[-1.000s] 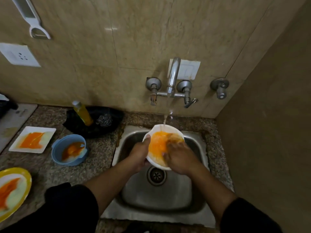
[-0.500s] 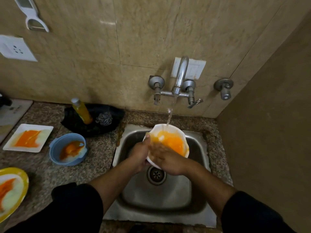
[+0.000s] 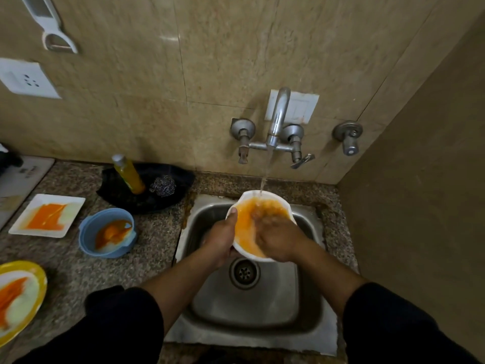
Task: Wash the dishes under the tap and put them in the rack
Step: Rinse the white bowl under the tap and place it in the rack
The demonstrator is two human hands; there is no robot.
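Directly under the running tap (image 3: 278, 114), the white bowl (image 3: 244, 232) is held above the sink (image 3: 249, 316), tilted so that its inside faces the person. The left hand (image 3: 223, 240) grips its left edge, thumb hooked over the rim and the other fingers hidden behind the bowl. The right hand (image 3: 278, 240) is inside the bowl from the near side, holding nothing; its fingers (image 3: 258, 219) lie stretched against the orange-smeared inner wall, blurred. A thin stream of water (image 3: 265, 177) falls from the spout and lands at the far rim of the bowl, just beyond the right hand's fingertips. Below both hands, the drain (image 3: 244, 271) sits in the sink floor. Both forearms are bare, with dark sleeves (image 3: 126, 324) ending near the elbows.

Left of the left hand, on the speckled bench (image 3: 149, 245), stands a blue bowl (image 3: 85, 240) with orange residue inside. Further left lies a square white plate (image 3: 74, 206) streaked orange, and nearer the person than that, at the edge of view, a yellow plate (image 3: 40, 282) with the same stain. Beyond the left hand and to its left, against the wall, a black tray (image 3: 147, 203) carries a bottle (image 3: 128, 174) of yellow liquid, leaning, and a steel scrubber (image 3: 163, 185) just beside it. High on the wall above them are a white peeler (image 3: 52, 30) and a socket (image 3: 26, 80).
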